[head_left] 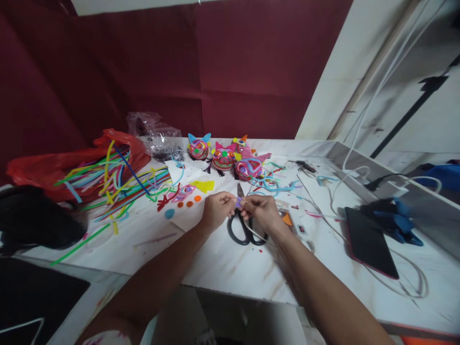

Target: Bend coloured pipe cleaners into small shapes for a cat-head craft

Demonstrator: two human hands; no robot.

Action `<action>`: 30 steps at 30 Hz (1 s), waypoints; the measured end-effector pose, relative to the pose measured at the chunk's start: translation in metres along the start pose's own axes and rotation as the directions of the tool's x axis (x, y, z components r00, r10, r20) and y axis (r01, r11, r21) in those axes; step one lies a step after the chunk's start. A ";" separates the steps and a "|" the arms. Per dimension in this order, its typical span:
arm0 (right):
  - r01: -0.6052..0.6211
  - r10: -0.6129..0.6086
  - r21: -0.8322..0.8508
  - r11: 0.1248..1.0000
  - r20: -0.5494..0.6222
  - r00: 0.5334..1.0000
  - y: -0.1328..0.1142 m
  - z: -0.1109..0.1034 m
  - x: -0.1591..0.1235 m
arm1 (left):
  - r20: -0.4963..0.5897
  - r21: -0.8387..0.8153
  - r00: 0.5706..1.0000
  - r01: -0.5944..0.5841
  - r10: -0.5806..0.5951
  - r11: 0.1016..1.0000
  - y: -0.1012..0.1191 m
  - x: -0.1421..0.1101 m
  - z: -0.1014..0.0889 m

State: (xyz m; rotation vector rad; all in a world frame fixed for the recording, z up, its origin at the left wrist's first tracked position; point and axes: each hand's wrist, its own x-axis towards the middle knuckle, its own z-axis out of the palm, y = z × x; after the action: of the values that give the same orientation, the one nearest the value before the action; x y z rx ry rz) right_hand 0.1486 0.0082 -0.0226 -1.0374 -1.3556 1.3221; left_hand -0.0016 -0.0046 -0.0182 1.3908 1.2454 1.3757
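A small purple piece (238, 202) is pinched between the fingertips of both hands, above the middle of the table. My left hand (218, 211) is closed on its left side and my right hand (264, 211) on its right. What the piece is made of is too small to tell. Black-handled scissors (237, 235) lie right under the hands, blades pointing away and partly hidden by the fingers. Left of my left hand are orange discs (197, 198), a blue disc (169, 213), a yellow cut-out (204, 185) and a pink coiled shape (184, 193).
Colourful animal-like figures (223, 158) stand at the back. Pipe cleaners (118, 177) spill from a red plastic bag (39, 167) at left, near a black object (46, 215). A dark tablet-like device (370, 242) and white cable (424, 282) lie at right.
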 end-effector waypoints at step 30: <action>0.249 -0.416 -0.774 0.582 -0.020 0.909 0.004 -0.016 0.007 | -0.037 -0.220 0.990 0.122 -0.133 0.968 0.004 0.030 -0.037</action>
State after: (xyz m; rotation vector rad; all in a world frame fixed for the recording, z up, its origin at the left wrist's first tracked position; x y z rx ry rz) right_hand 0.1626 0.0180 -0.0263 -1.3186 -1.8912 0.2928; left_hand -0.0405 0.0205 -0.0046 1.1124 1.1582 1.4192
